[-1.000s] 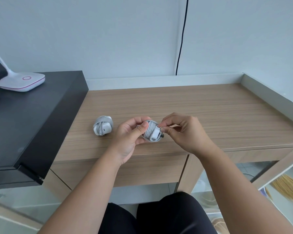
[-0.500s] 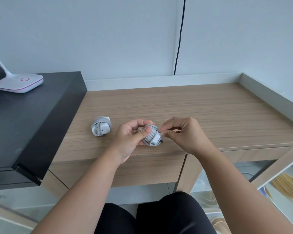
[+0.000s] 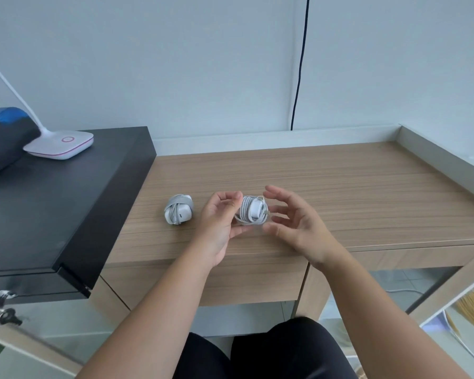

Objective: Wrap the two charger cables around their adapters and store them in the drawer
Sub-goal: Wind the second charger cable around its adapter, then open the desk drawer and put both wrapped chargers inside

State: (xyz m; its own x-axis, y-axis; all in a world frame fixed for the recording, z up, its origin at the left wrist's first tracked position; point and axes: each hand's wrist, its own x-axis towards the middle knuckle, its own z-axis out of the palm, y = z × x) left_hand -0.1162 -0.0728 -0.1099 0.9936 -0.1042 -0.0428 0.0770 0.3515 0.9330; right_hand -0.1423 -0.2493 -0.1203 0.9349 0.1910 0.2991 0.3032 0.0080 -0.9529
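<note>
Two white charger adapters, each with its grey-white cable wound around it, lie on the wooden desk (image 3: 353, 187). The first wrapped charger (image 3: 178, 209) rests to the left, nearer the black cabinet. The second wrapped charger (image 3: 253, 212) sits on the desk between my hands. My left hand (image 3: 219, 222) is just left of it, fingers loosely curled and apart, holding nothing. To the charger's right, my right hand (image 3: 293, 220) has its fingers spread, close to the charger but off it. The drawer front (image 3: 203, 281) under the desk top is closed.
A black cabinet (image 3: 66, 203) adjoins the desk on the left, carrying a white lamp base (image 3: 62, 144) and a dark blue pouch (image 3: 3, 138). Keys (image 3: 0, 307) hang at its front. A raised grey rim (image 3: 443, 157) borders the desk's right side. A black cable (image 3: 298, 77) runs down the wall.
Both hands have let go of the second wrapped charger and opened; it now lies on the desk between them. The first charger has not moved.
</note>
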